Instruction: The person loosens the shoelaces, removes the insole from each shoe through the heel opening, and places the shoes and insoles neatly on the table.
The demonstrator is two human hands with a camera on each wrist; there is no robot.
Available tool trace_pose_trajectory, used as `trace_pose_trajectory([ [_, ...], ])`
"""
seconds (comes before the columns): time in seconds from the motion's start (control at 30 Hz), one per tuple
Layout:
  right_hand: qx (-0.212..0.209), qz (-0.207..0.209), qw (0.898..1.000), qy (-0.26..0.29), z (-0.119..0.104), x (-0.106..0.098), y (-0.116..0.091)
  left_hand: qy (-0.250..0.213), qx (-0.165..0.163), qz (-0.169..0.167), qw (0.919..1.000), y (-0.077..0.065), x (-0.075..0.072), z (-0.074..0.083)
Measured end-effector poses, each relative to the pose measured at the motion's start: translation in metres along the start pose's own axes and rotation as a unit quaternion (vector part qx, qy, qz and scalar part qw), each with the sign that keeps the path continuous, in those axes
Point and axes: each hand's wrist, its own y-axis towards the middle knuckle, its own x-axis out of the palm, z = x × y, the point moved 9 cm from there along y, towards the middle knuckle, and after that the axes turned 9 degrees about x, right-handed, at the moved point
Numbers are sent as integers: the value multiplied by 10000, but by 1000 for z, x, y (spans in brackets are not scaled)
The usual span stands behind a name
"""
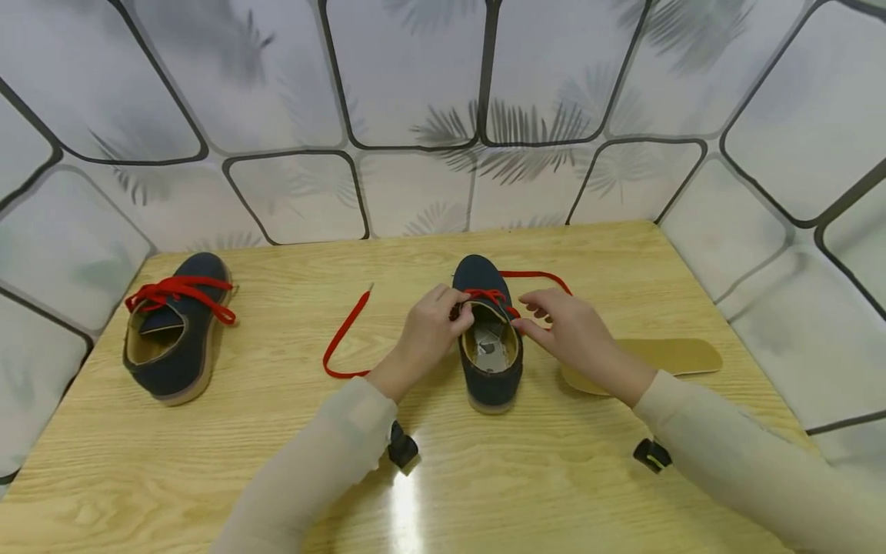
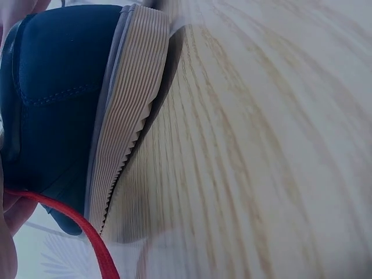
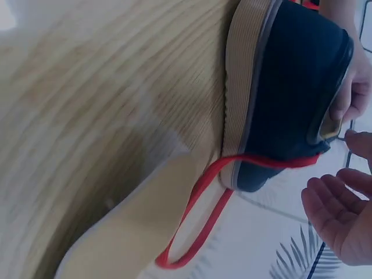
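Note:
A dark navy shoe [image 1: 491, 391] with a pale ribbed sole stands upright on the table, toe pointing away. My left hand [image 1: 431, 322] pinches the left edge of its opening near the eyelets, thumb at the inner side. A red shoelace [image 1: 484, 294] crosses the front of the shoe, one long end out to each side. Beside the right edge of the opening is my right hand [image 1: 569, 329], its fingers loosely bent and its thumb tip close to the collar. In the right wrist view nothing shows between the fingers of that hand [image 3: 343, 215].
At the table's left stands a matching shoe [image 1: 197, 338] with a tied red lace [image 1: 176, 288]. A tan insole [image 1: 667, 354] lies flat at the right, partly under my right forearm. A patterned fabric wall [image 1: 415, 192] borders the back and sides of the wooden table [image 1: 277, 462].

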Motion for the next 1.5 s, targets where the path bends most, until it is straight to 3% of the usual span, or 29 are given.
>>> trace_pose_trajectory([
  [0.2,377,-550,9978,3,-3,23,13,-46,-112,-45,9999,2,5,-2],
  [0.57,232,-323,9984,-399,-1,25,31,-91,-312,-57,9995,9,12,-11],
  [0.9,654,-493,9952,-534,16,26,49,-178,-802,-271,9963,19,29,-24],
  [1.03,769,-475,9937,-658,28,25,56,171,-1272,-727,9891,27,42,-28],
  [1.2,902,-427,9916,-824,47,22,63,564,-1703,-1505,9722,41,59,-28],
  [1.5,883,-315,9921,-830,60,17,77,108,-2118,-1631,9635,52,75,-38],
])
